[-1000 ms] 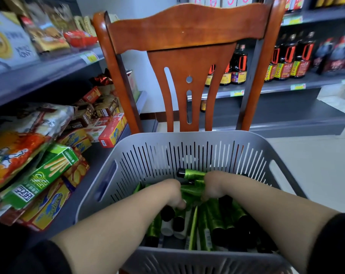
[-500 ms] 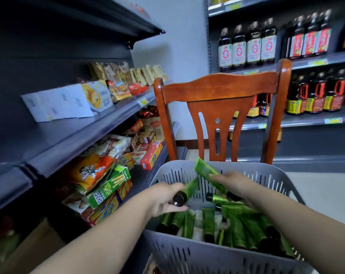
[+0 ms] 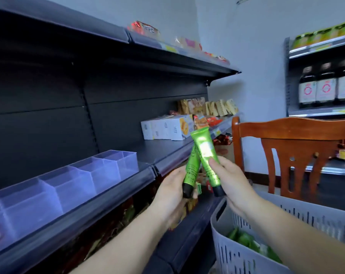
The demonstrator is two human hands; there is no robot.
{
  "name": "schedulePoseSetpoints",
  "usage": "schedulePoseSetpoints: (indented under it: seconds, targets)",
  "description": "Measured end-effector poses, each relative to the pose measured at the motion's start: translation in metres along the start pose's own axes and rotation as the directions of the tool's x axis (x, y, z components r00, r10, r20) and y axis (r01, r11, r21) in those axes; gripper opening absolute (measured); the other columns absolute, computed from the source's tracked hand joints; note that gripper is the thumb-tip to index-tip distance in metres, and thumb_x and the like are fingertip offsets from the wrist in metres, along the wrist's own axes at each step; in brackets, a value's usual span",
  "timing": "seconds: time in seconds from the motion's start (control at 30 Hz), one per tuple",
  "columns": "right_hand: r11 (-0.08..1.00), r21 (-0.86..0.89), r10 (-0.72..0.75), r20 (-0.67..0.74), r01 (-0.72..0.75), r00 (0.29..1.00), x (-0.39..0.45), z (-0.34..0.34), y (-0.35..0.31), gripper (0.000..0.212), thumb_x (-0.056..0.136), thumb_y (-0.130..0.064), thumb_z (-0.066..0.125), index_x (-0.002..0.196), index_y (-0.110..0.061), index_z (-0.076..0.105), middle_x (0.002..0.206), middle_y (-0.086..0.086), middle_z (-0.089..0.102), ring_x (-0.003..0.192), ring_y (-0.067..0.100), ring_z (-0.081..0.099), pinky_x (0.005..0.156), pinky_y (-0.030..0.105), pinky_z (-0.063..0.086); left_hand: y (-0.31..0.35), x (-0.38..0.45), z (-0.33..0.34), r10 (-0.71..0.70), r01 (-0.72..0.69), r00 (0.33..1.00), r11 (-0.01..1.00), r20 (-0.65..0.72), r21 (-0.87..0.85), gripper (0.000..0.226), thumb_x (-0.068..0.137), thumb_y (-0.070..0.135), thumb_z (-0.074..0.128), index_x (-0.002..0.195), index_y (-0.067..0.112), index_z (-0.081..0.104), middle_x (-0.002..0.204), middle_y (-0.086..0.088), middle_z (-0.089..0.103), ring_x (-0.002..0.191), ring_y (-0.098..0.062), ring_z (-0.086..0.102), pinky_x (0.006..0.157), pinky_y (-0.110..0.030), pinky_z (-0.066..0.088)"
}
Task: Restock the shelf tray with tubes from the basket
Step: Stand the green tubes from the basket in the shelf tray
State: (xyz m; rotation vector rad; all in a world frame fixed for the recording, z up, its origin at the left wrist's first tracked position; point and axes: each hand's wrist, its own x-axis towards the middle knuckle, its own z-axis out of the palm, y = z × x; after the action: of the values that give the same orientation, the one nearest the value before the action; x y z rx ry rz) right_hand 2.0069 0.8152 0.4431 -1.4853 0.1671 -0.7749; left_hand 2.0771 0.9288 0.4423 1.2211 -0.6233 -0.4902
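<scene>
A person's left hand [image 3: 172, 186] and right hand [image 3: 231, 179] each grip a glossy green tube with a black cap, held cap-down and crossing in front of a dark metal shelf [image 3: 161, 147]. The right tube [image 3: 206, 155] carries lettering along its side that seems to begin "Chamomile"; the smaller print on the left tube [image 3: 191, 172] is too blurred to read. A clear plastic divided tray [image 3: 72, 178] sits on the shelf, lower left. More green tubes [image 3: 244, 239] lie in the slotted grey plastic basket [image 3: 234, 254], lower right, before a polished wooden chair [image 3: 298, 143].
</scene>
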Motion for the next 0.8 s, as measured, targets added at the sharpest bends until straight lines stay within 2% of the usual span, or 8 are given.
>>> schedulePoseSetpoints:
  seconds: [0.1,0.23,0.3,0.37,0.47,0.57,0.7,0.8]
  targets:
    - [0.997,0.039,-0.062,0.072,0.060,0.995,-0.008,0.037,-0.020,0.017,0.095,-0.027,0.051,0.090,-0.028,0.068,0.096,-0.004,0.071,0.095,0.013,0.064,0.086,0.030,0.047,0.022,-0.030,-0.020,0.095,-0.093,0.994,0.995,-0.061,0.038,0.041,0.098,0.034,0.038,0.105,0.000,0.059,0.057,-0.001,0.057,0.049,-0.013,0.046,0.048,-0.021,0.043]
    - [0.977,0.191,-0.128,0.195,0.091,0.972,-0.019,0.084,-0.048,0.013,0.093,-0.018,0.054,0.088,-0.022,0.066,0.082,-0.013,0.073,0.080,-0.003,0.066,0.066,0.009,0.048,0.060,-0.070,-0.054,0.207,-0.188,0.953,0.976,-0.219,0.108,0.028,0.095,0.029,0.047,0.086,0.004,0.057,0.063,-0.003,0.061,0.049,-0.011,0.054,0.049,-0.020,0.046]
    - [0.970,0.230,-0.140,0.264,0.079,0.954,-0.024,0.107,-0.060,0.014,0.092,-0.015,0.054,0.086,-0.021,0.065,0.074,-0.015,0.072,0.073,-0.007,0.066,0.061,0.005,0.047,0.081,-0.087,-0.073,0.270,-0.208,0.914,0.952,-0.301,0.223,0.028,0.095,0.029,0.049,0.083,0.009,0.064,0.068,0.002,0.068,0.059,-0.007,0.060,0.058,-0.022,0.048]
    - [0.964,0.259,-0.141,0.323,0.056,0.936,-0.030,0.132,-0.069,0.013,0.092,-0.013,0.055,0.084,-0.018,0.064,0.073,-0.012,0.071,0.067,-0.008,0.064,0.058,0.004,0.046,0.106,-0.105,-0.094,0.326,-0.202,0.878,0.916,-0.350,0.346,0.028,0.094,0.030,0.051,0.087,0.009,0.069,0.079,0.000,0.070,0.069,-0.009,0.059,0.067,-0.027,0.045]
    - [0.966,0.255,-0.144,0.404,0.040,0.903,-0.040,0.171,-0.081,0.012,0.091,-0.019,0.057,0.093,-0.015,0.067,0.086,-0.007,0.073,0.080,0.001,0.066,0.064,0.011,0.048,0.144,-0.134,-0.122,0.359,-0.171,0.846,0.883,-0.395,0.437,0.020,0.094,0.021,0.053,0.089,0.008,0.068,0.088,-0.009,0.071,0.075,-0.014,0.059,0.066,-0.025,0.047]
    - [0.957,0.288,-0.166,0.460,0.030,0.872,-0.051,0.210,-0.095,0.012,0.091,-0.020,0.057,0.096,-0.017,0.067,0.088,-0.008,0.073,0.080,0.002,0.066,0.067,0.016,0.047,0.178,-0.164,-0.146,0.372,-0.151,0.836,0.862,-0.403,0.484,0.012,0.091,0.008,0.056,0.098,0.004,0.065,0.099,-0.019,0.069,0.083,-0.022,0.062,0.077,-0.033,0.053]
    - [0.936,0.353,-0.204,0.520,0.009,0.829,-0.067,0.258,-0.116,0.010,0.089,-0.015,0.058,0.097,-0.015,0.064,0.086,-0.002,0.072,0.081,0.011,0.065,0.075,0.028,0.049,0.217,-0.204,-0.175,0.411,-0.143,0.810,0.831,-0.419,0.538,0.020,0.089,0.003,0.058,0.108,-0.002,0.061,0.096,-0.014,0.068,0.083,-0.025,0.064,0.084,-0.038,0.053]
    - [0.936,0.353,-0.222,0.573,0.007,0.789,-0.080,0.292,-0.128,0.014,0.088,-0.017,0.061,0.102,-0.017,0.062,0.093,0.001,0.072,0.091,0.018,0.064,0.087,0.040,0.047,0.244,-0.232,-0.195,0.464,-0.125,0.768,0.786,-0.443,0.606,0.020,0.087,0.002,0.060,0.106,0.005,0.060,0.092,-0.008,0.067,0.075,-0.019,0.063,0.077,-0.035,0.053]
